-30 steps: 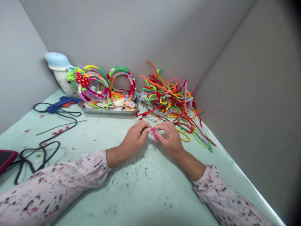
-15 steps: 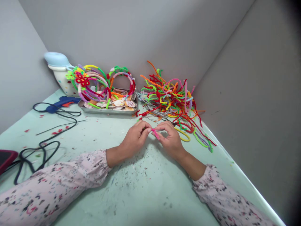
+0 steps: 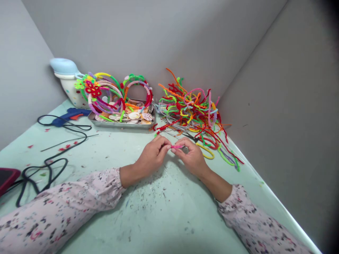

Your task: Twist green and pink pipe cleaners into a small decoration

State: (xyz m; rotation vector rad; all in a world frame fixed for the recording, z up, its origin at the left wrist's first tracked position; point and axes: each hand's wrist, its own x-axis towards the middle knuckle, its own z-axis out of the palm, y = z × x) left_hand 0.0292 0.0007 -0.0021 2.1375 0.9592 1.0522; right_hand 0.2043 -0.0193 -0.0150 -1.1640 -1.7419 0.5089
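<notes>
Between my two hands is a short piece of bright pink pipe cleaner [image 3: 178, 146], lying nearly level above the table. My left hand [image 3: 152, 155] pinches its left end between thumb and forefinger. The fingers of my right hand [image 3: 191, 157] close on the rest of it, hiding part of the piece. Just beyond my right hand lie scissors [image 3: 208, 152] with yellow and red handles. A tangled heap of many-coloured pipe cleaners [image 3: 190, 106] sits behind them.
A metal tray [image 3: 123, 125] of seashells [image 3: 134, 115] carries colourful fuzzy-wrapped hoops [image 3: 106, 83]. Left of it are a blue glue gun [image 3: 69, 115], a white container with a light blue lid [image 3: 70, 84], a black cable [image 3: 47, 162] and a red-edged dark device [image 3: 7, 178]. Walls enclose the table.
The pink pipe cleaner has turned from slanting downward to nearly level between my fingers. My right fingertips have shifted slightly around it; both arms stay in place.
</notes>
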